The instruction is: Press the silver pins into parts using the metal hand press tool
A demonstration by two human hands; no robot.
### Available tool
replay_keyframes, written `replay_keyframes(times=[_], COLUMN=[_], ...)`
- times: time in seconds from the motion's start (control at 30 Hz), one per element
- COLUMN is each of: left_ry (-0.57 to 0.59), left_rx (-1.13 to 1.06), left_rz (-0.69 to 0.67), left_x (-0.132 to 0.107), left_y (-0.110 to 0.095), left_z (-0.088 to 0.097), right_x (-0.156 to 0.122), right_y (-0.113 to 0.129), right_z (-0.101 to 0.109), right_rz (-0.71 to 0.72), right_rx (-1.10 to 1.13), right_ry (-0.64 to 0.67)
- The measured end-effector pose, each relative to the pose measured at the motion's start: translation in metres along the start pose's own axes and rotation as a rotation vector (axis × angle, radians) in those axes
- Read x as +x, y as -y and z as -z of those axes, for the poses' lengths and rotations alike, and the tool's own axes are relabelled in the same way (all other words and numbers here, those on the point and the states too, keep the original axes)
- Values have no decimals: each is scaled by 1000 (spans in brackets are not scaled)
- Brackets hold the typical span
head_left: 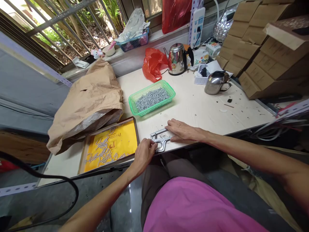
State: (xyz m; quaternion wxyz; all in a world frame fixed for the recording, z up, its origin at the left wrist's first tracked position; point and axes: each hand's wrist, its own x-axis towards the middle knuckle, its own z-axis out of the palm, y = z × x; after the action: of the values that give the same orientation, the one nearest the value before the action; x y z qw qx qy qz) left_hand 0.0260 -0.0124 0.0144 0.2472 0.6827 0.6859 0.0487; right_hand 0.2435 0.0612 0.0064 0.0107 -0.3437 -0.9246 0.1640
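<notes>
A grey metal frame [164,139] with a long open middle, a ring-like opening and a small dark spring at its left end lies at the table's front edge. My left hand [144,150] is closed at its left end, fingertips pinched by the spring and ring; whether a small part is between them is hidden. At the other end, my right hand [181,130] grips the frame, its fingers bent over the top and thumb below. Just beyond is a green plastic basket [172,92] full of small metal pins. Left of my hands sits a shallow tray [136,132] with a yellow lining and scattered small springs or pins.
A large brown paper bag [89,93] leans behind the tray. Toward the back are a red plastic bag [152,64], a steel kettle [177,59] and a small steel pot [215,84]. Cardboard boxes [272,61] are stacked at the right.
</notes>
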Motion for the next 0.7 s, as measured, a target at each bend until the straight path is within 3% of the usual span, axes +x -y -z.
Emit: replay_keyframes(times=[0.1,0.2,0.33,0.47,0.7], left_ry=[-122,-46,48,35,15], left_rx=[202,299,386,408,345], left_rz=[-340,-494,-541,-580,-551], left_x=[6,24,44,52,56], left_y=[-14,-27,-31,-31,-32], left_z=[-6,-10,-12,-10,-14], right_x=[-2,-3,-11,-18,-11], right_y=[3,4,3,1,1], right_z=[-4,-10,-14,-12,-19], right_rz=[2,-30,-87,-162,-125], right_rx=[16,5,-49,-116,-117], right_ry=[-35,-69,-71,-38,-45])
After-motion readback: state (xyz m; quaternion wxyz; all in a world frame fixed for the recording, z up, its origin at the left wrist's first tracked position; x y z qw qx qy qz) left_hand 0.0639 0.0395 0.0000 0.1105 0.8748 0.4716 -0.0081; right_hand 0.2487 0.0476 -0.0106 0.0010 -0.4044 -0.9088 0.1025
